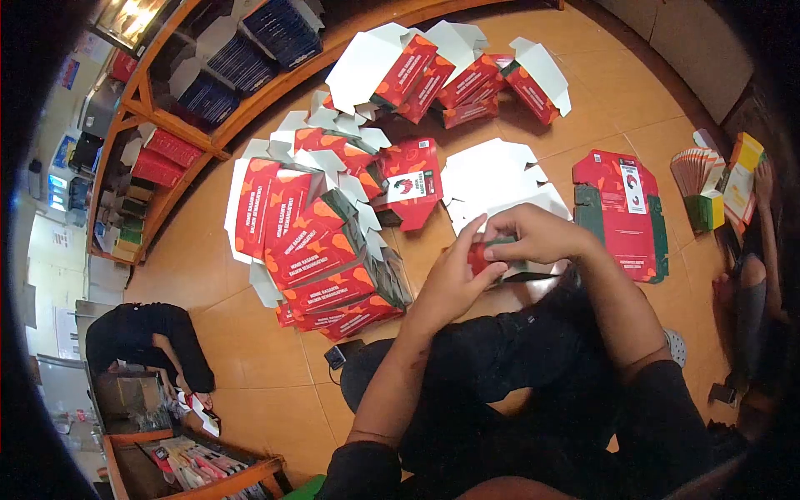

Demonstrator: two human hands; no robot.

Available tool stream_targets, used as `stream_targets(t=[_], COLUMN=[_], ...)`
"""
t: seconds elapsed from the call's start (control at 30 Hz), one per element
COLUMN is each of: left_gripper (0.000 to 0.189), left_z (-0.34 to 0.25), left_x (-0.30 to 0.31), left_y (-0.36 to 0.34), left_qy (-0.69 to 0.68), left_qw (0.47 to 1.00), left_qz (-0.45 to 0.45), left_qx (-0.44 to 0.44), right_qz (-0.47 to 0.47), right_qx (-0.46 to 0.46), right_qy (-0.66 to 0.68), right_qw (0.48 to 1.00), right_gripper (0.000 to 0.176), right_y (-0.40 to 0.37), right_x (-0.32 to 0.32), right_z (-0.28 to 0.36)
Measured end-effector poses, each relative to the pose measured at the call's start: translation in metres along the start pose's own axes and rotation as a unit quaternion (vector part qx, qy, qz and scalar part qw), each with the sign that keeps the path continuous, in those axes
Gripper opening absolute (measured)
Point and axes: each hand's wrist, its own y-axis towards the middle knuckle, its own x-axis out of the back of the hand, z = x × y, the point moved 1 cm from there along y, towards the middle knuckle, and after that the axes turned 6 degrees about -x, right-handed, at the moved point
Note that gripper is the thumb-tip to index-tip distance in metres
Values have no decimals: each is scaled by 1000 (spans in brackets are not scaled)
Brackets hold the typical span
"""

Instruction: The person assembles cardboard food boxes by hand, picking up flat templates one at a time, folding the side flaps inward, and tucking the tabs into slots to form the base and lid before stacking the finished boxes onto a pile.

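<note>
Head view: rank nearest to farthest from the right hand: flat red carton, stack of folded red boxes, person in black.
Measured from the right hand, which holds the small red box:
1. The flat red carton, just to its right on the floor.
2. The stack of folded red boxes, across on the left.
3. The person in black, far at the lower left.

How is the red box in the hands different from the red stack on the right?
The box is gripped by the left hand and right hand, mostly hidden; the stack lies untouched on the floor. The box looks partly folded; the stack is flat. Both are red with green parts.
</note>
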Motion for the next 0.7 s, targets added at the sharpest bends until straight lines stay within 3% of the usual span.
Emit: stream_targets(t=[0.07,0.13,0.2,0.27,0.3,0.47,0.53,0.6,0.63,0.67,0.7], left_gripper=[33,27,20,25,18,18,19,21,21,23,25], left_z=[27,47,52,53,55,62,61,59,58,56,51], left_x=[0,13,23,31,32,27,22,13,8,4,2], left_y=[1,8,12,14,13,8,9,10,10,7,7], left_qy=[-38,-146,-195,-292,-311,-359,-392,-319,-322,-132,63], left_qw=[999,969,964,935,933,920,909,937,935,986,997], left_qz=[24,97,59,-10,-2,37,46,50,54,34,14], left_qx=[6,175,172,202,184,151,137,134,138,95,45], right_qz=[33,36,38,79,10,20,43,52,44,37,37], right_qx=[-37,-15,6,-69,-2,-44,-117,-116,-85,-55,-61], right_qy=[133,126,118,-86,-137,-77,-15,-5,-71,-134,-130], right_qw=[990,991,992,991,991,996,992,992,993,989,989], right_gripper=[32,30,28,27,25,26,28,32,33,33,33], right_y=[4,-1,-3,-4,-2,-4,-2,0,3,4,3], right_x=[-6,-2,7,20,18,33,36,29,22,15,12], right_z=[-5,-20,-21,-15,-18,-29,-40,-41,-36,-33,-33])
